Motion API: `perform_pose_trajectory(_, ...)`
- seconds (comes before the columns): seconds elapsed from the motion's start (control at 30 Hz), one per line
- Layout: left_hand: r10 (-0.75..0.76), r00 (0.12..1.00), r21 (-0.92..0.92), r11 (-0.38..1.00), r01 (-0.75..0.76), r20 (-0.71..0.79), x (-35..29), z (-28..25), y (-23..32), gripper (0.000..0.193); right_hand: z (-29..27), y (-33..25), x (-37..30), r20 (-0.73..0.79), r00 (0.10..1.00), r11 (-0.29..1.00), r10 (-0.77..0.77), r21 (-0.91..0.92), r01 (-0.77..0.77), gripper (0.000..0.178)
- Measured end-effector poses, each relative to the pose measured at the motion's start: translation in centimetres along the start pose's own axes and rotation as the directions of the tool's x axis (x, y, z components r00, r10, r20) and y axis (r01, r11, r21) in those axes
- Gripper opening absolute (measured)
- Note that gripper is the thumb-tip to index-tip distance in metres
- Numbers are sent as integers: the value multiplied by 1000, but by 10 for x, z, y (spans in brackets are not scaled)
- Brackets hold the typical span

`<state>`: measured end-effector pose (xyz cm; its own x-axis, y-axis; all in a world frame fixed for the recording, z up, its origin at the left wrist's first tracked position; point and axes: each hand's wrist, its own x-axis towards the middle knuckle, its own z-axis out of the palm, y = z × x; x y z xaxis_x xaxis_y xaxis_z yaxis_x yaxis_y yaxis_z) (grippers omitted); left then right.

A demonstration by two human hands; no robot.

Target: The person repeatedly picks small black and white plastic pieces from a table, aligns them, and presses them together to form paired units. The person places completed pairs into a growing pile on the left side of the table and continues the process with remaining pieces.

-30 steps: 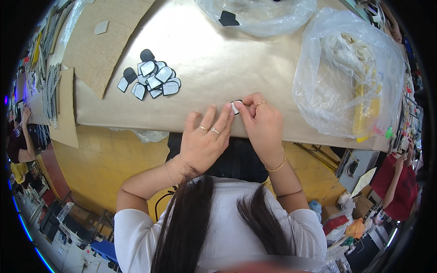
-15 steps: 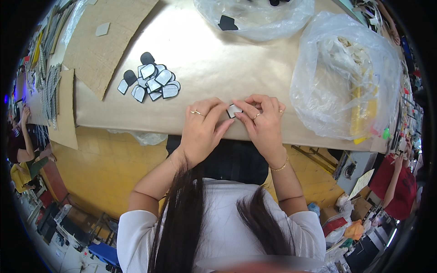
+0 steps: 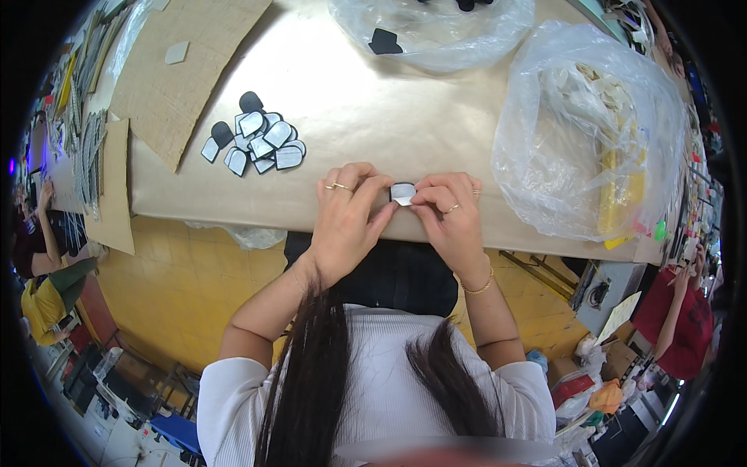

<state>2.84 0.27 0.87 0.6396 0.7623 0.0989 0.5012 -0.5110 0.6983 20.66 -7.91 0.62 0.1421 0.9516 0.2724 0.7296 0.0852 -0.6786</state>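
Note:
A small black patch with a rounded end and a silvery-white face [image 3: 402, 193] is held just above the table near its front edge. My left hand [image 3: 348, 218] pinches its left edge between thumb and fingers. At the opposite edge, the thumb and index finger of my right hand [image 3: 451, 216] grip the same patch. Farther left on the table lies a loose pile of similar patches [image 3: 263, 140], most with the pale side up. A few, such as one black patch [image 3: 222, 134], show the dark side.
Clear plastic bags lie at the right [image 3: 517, 167] and far middle [image 3: 467, 54]; the far one holds black pieces. Cardboard sheets [image 3: 167, 89] cover the left of the brown table [image 3: 373, 117]. Braided strips [image 3: 89, 167] hang at the left edge. Other people work at both sides.
My right hand has shifted slightly right and its fingers have moved to the patch's right edge. More of the pale face now shows. My left hand has barely moved.

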Motion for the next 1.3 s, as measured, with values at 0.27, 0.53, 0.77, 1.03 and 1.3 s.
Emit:
perform_pose_trajectory(0.27, -11, 999, -138, 990, 4, -49, 3, -14, 0, 15, 4, 10, -13, -127, 928, 692, 349, 703, -164, 17)
perform_pose_trajectory(0.53, -20, 906, 254, 957, 140, -423, 47, -93, -44, 23, 5, 6, -9, -152, 931, 760, 332, 628, -168, 13)
perform_pose_trajectory(0.77, 354, 935, 80, 932, -353, 4, 157, -76, -30, 41, 5, 8, -9, -170, 932, 828, 321, 528, -189, 11)
perform_pose_trajectory(1.03, 0, 980, -90, 996, 19, 199, 197, -82, -36, 24, 4, 8, -9, -175, 920, 796, 352, 573, -196, 9)
perform_pose_trajectory(1.3, 35, 992, -406, 910, -81, -120, 121, -62, -18, 13, 2, 1, -6, -181, 872, 699, 455, 679, -223, 7)
